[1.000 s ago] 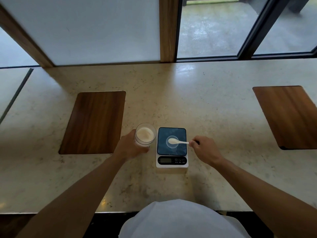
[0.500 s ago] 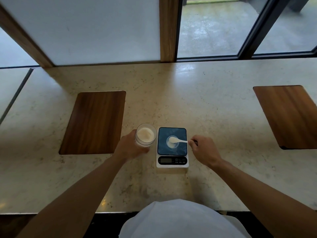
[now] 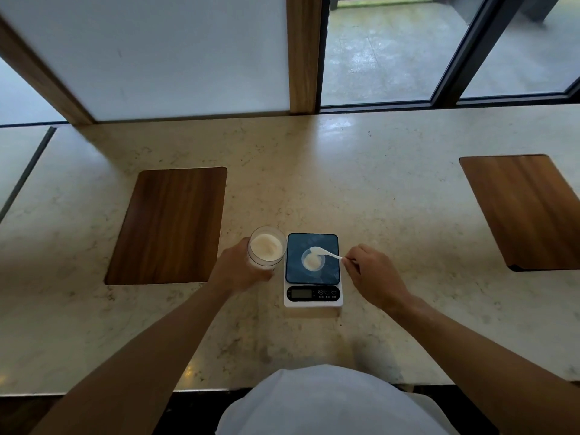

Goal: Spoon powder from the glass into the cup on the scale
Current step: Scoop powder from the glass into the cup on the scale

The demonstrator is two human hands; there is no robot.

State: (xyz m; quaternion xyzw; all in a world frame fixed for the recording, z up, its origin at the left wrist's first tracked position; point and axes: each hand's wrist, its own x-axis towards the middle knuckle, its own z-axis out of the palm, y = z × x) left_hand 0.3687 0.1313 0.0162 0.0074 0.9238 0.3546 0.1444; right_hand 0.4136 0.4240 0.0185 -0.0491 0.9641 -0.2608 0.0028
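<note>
A clear glass (image 3: 266, 245) holding pale powder stands just left of the scale, and my left hand (image 3: 240, 271) is wrapped around its side. The white scale (image 3: 313, 270) has a dark blue platform and a dark display at its front. A small clear cup (image 3: 312, 262) sits on the platform with a little pale powder in it. My right hand (image 3: 373, 277) pinches the handle of a white spoon (image 3: 323, 252), whose bowl hovers over the far rim of the cup.
The scale and glass rest on a pale marble counter (image 3: 376, 199). A wooden inlay panel (image 3: 169, 226) lies to the left of the glass and another wooden panel (image 3: 527, 211) far right. A frosted pane and windows run along the counter's back edge.
The spoon's bowl has shifted from over the cup's middle to its far rim, and pale powder now shows in the cup. My left hand and the glass have stayed put.
</note>
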